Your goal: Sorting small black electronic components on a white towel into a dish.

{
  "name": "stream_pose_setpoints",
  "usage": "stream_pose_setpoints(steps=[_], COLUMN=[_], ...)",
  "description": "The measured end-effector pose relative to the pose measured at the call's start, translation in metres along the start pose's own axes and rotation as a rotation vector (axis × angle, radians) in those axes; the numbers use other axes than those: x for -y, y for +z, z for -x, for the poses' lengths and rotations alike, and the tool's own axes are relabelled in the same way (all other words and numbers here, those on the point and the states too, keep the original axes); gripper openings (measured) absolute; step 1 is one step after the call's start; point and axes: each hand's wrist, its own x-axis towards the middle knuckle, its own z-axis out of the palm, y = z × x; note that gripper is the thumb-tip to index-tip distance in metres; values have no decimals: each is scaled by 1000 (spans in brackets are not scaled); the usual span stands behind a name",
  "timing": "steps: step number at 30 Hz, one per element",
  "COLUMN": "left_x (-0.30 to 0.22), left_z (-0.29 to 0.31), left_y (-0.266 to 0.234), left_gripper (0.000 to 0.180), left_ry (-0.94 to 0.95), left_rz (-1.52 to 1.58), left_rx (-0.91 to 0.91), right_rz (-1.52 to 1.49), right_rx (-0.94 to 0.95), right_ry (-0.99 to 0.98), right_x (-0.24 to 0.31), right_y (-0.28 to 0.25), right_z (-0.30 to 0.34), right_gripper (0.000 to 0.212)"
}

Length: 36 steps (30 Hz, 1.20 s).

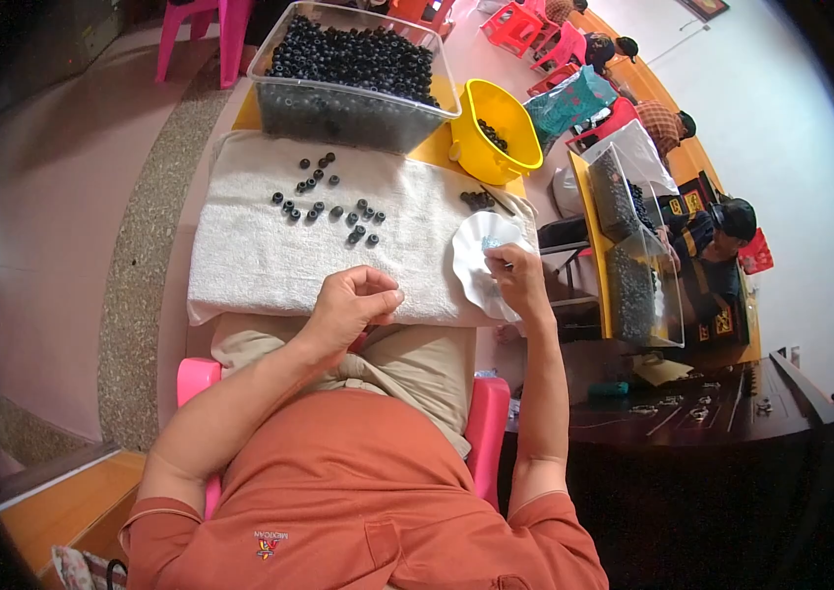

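Observation:
My left hand (358, 303) is above the near edge of a white towel (250, 265), its thumb and fingertips closed together; anything between them is too small to make out. Over a white scalloped dish (471, 280) on the right, my right hand (517, 278) pinches with fingertips down inside the rim. Small pale blue bits (492, 242) lie in the dish beside those fingertips. What the right fingers grip, if anything, is hidden. Farther out on the towel, several small black ring-shaped pieces (315, 210) are scattered, and a cluster of dark pieces (479, 200) sits beyond the dish.
A clear plastic bin (338, 118) full of black pieces stands behind the towel. Beside it is a yellow tub (481, 103) with some inside. To the right, a person (727, 236) sits by other clear bins (638, 295). Pink chair arms (489, 433) flank me.

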Motion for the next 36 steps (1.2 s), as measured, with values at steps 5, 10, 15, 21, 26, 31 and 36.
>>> stream_pose_setpoints(steps=[5, 10, 15, 21, 26, 31, 36], left_x=[0, 0, 1, 3, -2, 4, 6], left_z=[0, 0, 1, 0, 3, -2, -18], left_y=[-1, 0, -1, -1, 4, 7, 32], left_gripper=[10, 11, 11, 11, 14, 15, 14], left_ry=[7, 3, 3, -6, -7, -35, -34], left_rz=[9, 5, 5, -3, -14, -12, -47], left_rx=[5, 2, -2, -6, 18, 34, 73], right_rz=[7, -27, -43, -90, -158, -481, -790], right_rx=[12, -38, -34, -64, -108, -94, -98], right_ry=[-20, -26, 40, 76, 70, 177, 266], right_x=[10, 8, 12, 6, 2, 7, 15], right_y=[1, 4, 6, 8, 9, 7, -2], right_z=[-1, 0, 2, 4, 7, 8, 12], right_gripper=[14, 14, 13, 10, 8, 9, 13])
